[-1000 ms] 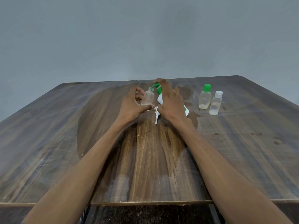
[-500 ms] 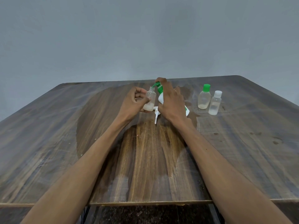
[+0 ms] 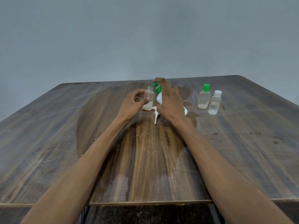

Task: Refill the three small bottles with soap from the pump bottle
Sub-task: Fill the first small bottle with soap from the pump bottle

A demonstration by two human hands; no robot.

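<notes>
On the table, far middle: a white plastic pump bottle (image 3: 159,98) with a green pump head (image 3: 155,86) stands upright; it serves as the landmark for the lines below.
Right hand: the right hand (image 3: 168,101) covers the near side of the pump bottle, its fingers curled round the body and a fingertip reaching onto the green pump head.
Left hand: the left hand (image 3: 132,105) grips a small clear uncapped plastic bottle (image 3: 148,99), fingers and thumb clamped on its sides.
Small open bottle: just left of the pump bottle, upright, its threaded neck right under the green spout; a shallow layer of whitish liquid sits in its bottom.
White cap piece: a small white plastic nozzle-like part (image 3: 156,114) lies on the wood just in front of the pump bottle, between the two hands.
Green-capped bottle: a small clear rounded bottle with a green cap (image 3: 203,97) stands well to the right of the pump bottle, pale liquid low inside.
White-capped bottle: a small clear cylindrical bottle with a white cap (image 3: 214,102) stands just beside it, further right and nearer.
Writing: no brand or label text can be read; the pump bottle's front is hidden by the hand.
Surface: a dark streaked wooden table (image 3: 64,143), scuffed and greyish, with a glossier brown patch in the middle.
Room: a plain grey wall (image 3: 145,38) behind the table's far edge.
</notes>
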